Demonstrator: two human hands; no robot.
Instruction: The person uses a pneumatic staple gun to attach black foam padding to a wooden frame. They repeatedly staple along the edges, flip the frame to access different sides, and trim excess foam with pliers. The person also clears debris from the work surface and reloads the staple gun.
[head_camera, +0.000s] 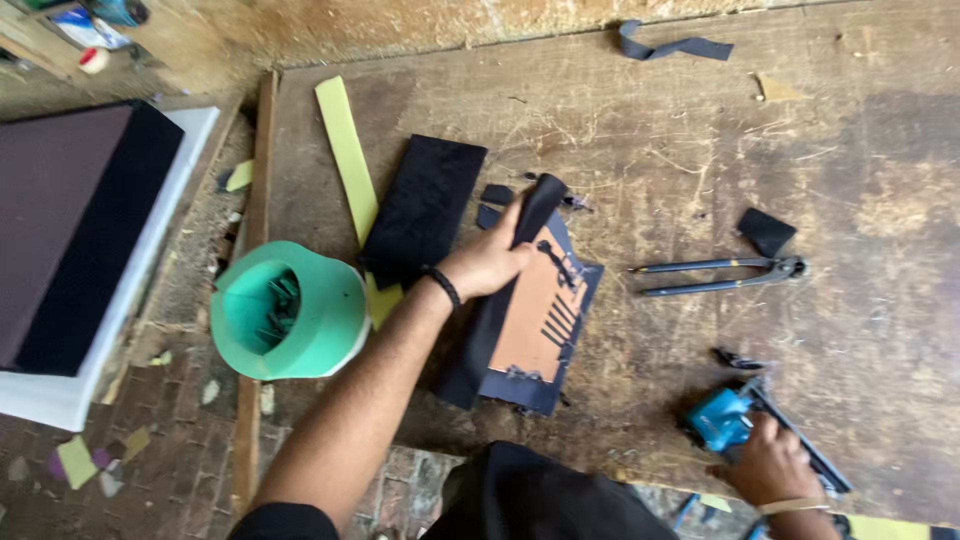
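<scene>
on the worn board (700, 150), left hand (487, 262) pinches dark fabric (535, 215); right hand (772, 465) grips blue stapler (722, 418) near the edge.

The flat cardboard panel (535, 315) under the left hand (487, 262) is tan-orange, edged in dark navy fabric with short dark stripes along one side. The right hand (770, 465) rests on a bright blue staple gun (725, 418) with a black bar. The round plastic tub (290, 310) is mint green, its contents dark, perhaps grey staples. A long foam strip (347, 155) is pale yellow. The metal pincers (720, 275) look dark blue-black. The scuffed wooden worktop (700, 150) is brown with pale scratches.
</scene>
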